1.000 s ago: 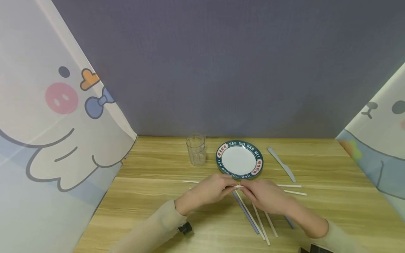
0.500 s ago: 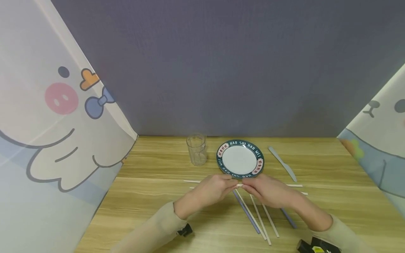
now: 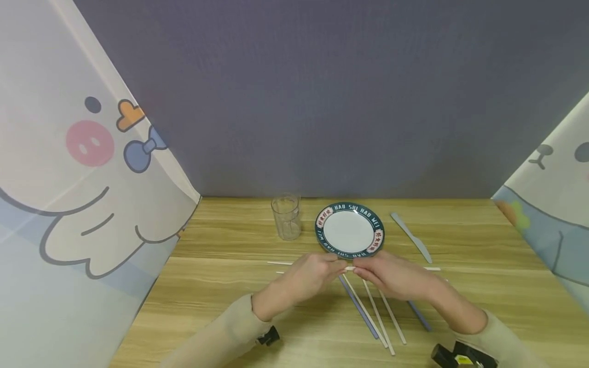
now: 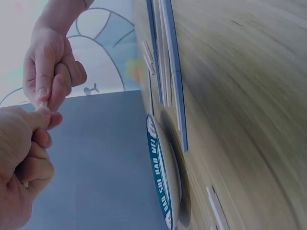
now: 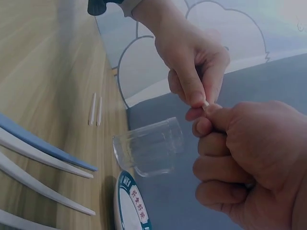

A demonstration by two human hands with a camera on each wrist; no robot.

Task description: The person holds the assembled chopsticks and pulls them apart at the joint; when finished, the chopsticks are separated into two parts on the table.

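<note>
A person is wearing a light beige, long-sleeved top, its sleeves reaching down to both wrists. The left hand (image 3: 307, 278) and right hand (image 3: 397, 276) are bare, showing no rings or gloves. A small black camera unit is sitting strapped under each wrist; the one by the right wrist is showing a small yellow mark.

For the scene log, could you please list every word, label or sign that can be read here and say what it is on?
"HAO SHI HAO WEI": white letters along the far side of the plate rim.
The letters along the near rim are upside down and half hidden by the hands; unclear.
Red characters in the white panels on the rim: too small to read.
The glass and knife show no text.
</note>
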